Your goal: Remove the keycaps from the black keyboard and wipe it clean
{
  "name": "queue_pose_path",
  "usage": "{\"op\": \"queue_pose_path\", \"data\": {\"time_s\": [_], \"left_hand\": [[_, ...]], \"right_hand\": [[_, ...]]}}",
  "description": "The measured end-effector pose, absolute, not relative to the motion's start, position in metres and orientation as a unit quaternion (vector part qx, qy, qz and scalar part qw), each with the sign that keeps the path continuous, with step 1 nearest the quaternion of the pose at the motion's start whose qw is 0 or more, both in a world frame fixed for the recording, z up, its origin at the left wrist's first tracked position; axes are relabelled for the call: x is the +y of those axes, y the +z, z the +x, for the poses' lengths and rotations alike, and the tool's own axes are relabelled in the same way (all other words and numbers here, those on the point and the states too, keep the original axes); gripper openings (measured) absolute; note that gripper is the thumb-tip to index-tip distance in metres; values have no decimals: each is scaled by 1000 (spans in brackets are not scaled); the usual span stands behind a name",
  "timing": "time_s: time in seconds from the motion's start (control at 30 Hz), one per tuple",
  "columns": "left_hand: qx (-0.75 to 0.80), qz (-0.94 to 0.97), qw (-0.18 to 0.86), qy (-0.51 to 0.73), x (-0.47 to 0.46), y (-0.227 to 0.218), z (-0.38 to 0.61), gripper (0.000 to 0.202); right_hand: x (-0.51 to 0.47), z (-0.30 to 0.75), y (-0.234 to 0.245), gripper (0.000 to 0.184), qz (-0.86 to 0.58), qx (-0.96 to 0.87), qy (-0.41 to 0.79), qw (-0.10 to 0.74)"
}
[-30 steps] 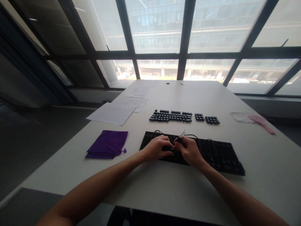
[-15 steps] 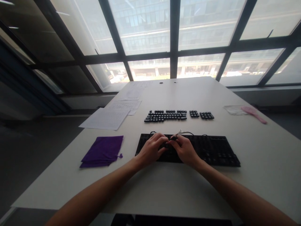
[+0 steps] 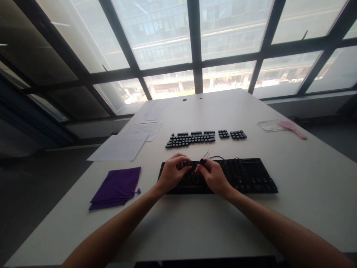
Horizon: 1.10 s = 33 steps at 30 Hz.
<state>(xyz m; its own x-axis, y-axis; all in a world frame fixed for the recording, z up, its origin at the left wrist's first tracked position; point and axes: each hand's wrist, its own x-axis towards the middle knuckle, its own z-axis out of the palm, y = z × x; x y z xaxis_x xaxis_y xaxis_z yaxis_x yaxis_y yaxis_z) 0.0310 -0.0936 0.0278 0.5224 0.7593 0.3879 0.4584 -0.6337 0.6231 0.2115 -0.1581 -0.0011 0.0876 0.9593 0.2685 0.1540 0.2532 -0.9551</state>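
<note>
Two bare hands worked close together over the black keyboard lying along the table's near edge. A second before, they had been pressed low on its keys; now they had lifted a little. The left hand pinched what looked like a small dark keycap. The right hand gripped the wire puller by its stubby black handle, thin springy loops pointing away, so a cap seemed freshly off. Toward the left edge lay a soft purple pouch, then matte paper sheets. Mid-table, glossy loose keycaps sat in rows. By the far right edge lay a pink plastic brush.
</note>
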Motion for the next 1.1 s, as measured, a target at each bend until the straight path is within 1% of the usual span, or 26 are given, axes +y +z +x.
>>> {"op": "queue_pose_path", "data": {"time_s": [0.1,0.17,0.33,0.47,0.63,0.8,1.1], "left_hand": [[409,847,149,307,-58,31,39,14],[422,860,109,265,-35,30,47,15],[423,882,46,201,-1,19,69,12],[420,891,36,168,11,12,76,12],[412,892,49,178,18,8,71,24],[412,889,33,198,15,3,68,10],[434,877,16,205,25,0,77,7]], "right_hand": [[-158,211,-2,18,-486,-569,374,548],[-158,211,-2,18,-484,-570,377,547],[-158,212,-1,18,-486,-570,373,548],[-158,213,-2,19,-488,-575,373,541],[-159,214,-3,19,-493,-581,364,536],[-160,214,-2,18,-492,-579,371,534],[-158,214,-3,18,-493,-584,364,531]]}}
